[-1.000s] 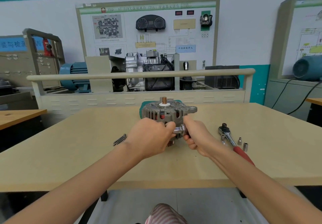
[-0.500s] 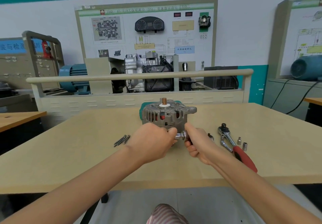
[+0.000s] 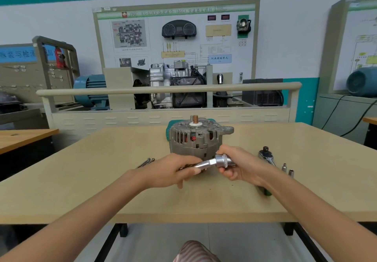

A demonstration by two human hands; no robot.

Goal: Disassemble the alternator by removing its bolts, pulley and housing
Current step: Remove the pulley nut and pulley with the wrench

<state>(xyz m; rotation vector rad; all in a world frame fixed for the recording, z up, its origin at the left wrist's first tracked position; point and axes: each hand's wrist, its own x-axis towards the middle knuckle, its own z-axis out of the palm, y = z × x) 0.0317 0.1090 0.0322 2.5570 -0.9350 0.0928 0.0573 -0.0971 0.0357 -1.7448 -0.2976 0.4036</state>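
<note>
Standing upright near the middle of the counter, just beyond both hands, the alternator looks like a cast-metal lump — heavy for its bulk, rigid, and not something a careless knock would dent, though the copper windings glimpsed through its vent slots and the white collar around the copper-coloured shaft stub on top are likely the delicate parts. The ribbed housing should give decent purchase; the safest hold is probably around the solid lower body or by the mounting ear that juts out at its upper right, keeping fingers out of the slots. The right hand is curled around a knurled, polished steel socket driver, whose tapered shank points left and down toward the left hand; that hand's fingers are curled around something small and dark at the shank's tip, which I cannot identify — it may be a bolt or a bit, and the steel there looks slick enough to slip. Whether the tool is engaged with the alternator's base or held free in front of it cannot be told, since the hands cover the lower front of the housing. The pulley is not visible; it may sit underneath. To the right lie a ratchet wrench, its handle cut off by the right forearm, and two small sockets; to the left a few long bolts lie partly behind the left hand. A teal object behind the alternator is mostly hidden.
</note>
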